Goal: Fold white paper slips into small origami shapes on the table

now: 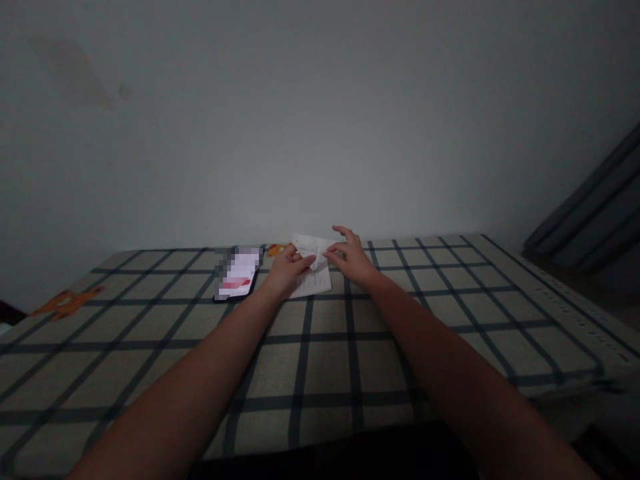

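Observation:
A sheet of white paper (pixel 314 283), with faint marks on it, lies partly folded on the checked cloth in the middle of the view. My left hand (pixel 287 268) rests on its left side, fingers closed on the folded part. From the right, my right hand (pixel 353 259) pinches the paper's raised edge between thumb and forefinger, its other fingers lifted. Both hands cover parts of the sheet. Left of my left hand lies a phone (pixel 240 272) with a lit screen, partly blurred out.
A checked tablecloth (pixel 330 360) covers the table, with orange bear prints (pixel 67 302) at its left. A pale wall (pixel 320 120) rises right behind the table. Dark striped fabric (pixel 595 193) hangs at the far right.

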Demonstrator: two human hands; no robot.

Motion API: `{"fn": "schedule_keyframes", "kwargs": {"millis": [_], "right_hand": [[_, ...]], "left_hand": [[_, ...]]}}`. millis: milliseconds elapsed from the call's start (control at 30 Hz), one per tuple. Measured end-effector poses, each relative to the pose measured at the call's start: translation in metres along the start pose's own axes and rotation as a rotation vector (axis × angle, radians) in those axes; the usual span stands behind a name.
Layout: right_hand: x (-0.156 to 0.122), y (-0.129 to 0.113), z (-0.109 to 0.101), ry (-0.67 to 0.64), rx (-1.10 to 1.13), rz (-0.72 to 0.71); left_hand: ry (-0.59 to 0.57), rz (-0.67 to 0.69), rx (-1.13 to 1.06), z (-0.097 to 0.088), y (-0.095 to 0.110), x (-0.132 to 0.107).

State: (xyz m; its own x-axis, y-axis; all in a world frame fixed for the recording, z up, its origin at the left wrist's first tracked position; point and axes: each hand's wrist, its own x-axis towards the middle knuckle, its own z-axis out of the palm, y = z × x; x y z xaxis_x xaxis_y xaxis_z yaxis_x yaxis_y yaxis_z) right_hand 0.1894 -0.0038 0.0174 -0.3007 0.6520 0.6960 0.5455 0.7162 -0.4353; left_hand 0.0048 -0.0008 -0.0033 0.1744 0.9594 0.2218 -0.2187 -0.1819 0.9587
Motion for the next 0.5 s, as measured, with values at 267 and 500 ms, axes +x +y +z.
{"fn": "schedule_keyframes", "kwargs": {"millis": [267, 500], "right_hand": [[0.0022, 0.0081, 0.0089, 0.007, 0.211, 0.158], [0.0025, 0.0021, 0.004, -0.024, 0.171, 0.116]], "left_hand": [[-0.106, -0.05, -0.029, 0.0008, -0.0025, -0.0001], [-0.094, -0.082, -0.041, 0.0001, -0.0023, -0.0014]]}}
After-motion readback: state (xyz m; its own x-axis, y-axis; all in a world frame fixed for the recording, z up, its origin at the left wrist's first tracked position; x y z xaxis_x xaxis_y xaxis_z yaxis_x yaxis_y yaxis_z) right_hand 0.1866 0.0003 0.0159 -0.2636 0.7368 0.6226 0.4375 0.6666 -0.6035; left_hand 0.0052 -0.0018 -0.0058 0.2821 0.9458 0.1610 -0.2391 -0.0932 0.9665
